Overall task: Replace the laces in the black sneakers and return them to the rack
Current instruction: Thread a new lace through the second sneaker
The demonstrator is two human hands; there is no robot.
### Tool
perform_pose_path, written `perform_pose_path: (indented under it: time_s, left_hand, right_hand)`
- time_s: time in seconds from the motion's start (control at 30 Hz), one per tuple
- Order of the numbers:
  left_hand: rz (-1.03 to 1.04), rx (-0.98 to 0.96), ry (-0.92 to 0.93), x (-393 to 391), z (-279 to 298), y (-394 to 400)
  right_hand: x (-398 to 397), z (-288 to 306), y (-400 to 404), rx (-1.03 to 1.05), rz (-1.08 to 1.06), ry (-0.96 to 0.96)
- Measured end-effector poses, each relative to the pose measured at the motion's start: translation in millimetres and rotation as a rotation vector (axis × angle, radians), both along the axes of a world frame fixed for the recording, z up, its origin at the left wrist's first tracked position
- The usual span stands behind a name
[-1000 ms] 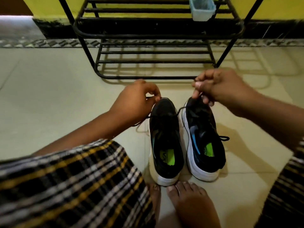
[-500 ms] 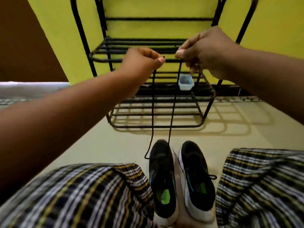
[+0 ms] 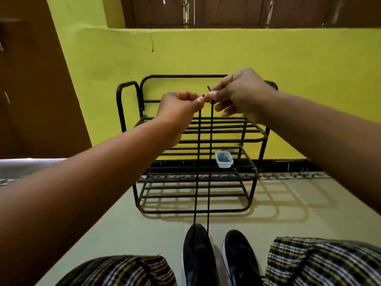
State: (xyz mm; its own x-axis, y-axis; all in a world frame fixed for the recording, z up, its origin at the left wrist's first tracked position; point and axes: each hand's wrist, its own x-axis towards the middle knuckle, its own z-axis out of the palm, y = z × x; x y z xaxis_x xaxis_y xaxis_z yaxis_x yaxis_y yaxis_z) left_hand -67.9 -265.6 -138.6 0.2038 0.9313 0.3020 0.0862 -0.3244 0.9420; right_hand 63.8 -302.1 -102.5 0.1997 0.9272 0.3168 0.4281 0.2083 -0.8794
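Both arms reach forward and up, the left hand (image 3: 181,104) and the right hand (image 3: 237,93) each pinching one end of a black lace (image 3: 209,162) whose two strands run straight down to the left sneaker (image 3: 198,254). The right sneaker (image 3: 240,256) sits just beside it on the floor (image 3: 123,228). Behind stands a black metal rack (image 3: 253,178) against a yellow-green wall (image 3: 206,52), a small clear container (image 3: 224,159) on one shelf.

1. The black metal shoe rack (image 3: 193,168) stands on the pale tiled floor (image 3: 288,219) against the yellow-green wall (image 3: 206,54).
2. A small clear plastic container (image 3: 224,159) sits on its middle shelf, to the right.
3. Two black sneakers (image 3: 218,256) stand side by side before the rack, between checked-cloth knees (image 3: 321,263).
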Motion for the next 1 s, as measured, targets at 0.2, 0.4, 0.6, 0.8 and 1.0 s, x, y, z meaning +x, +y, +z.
perform_pose_path:
  time_s: [0.2, 0.4, 0.6, 0.8, 1.0]
  left_hand:
    - [-0.018, -0.109, -0.093, 10, 3, -8]
    - [-0.081, -0.196, -0.259, 18, -13, -12]
    - [-0.126, -0.152, -0.283, 12, -23, -13]
    - [-0.206, 0.041, -0.238, 3, -26, -15]
    - [-0.228, 0.072, -0.265, 4, -24, -17]
  right_hand:
    - [4, -12, -6, 0.066, -0.016, 0.22]
    - [8, -30, -7, 0.081, 0.007, 0.37]
    - [14, -37, -11, 0.066, 0.099, 0.363]
    - [18, -44, -13, -0.053, 0.148, 0.386]
    - [15, -46, -13, -0.045, 0.229, 0.494]
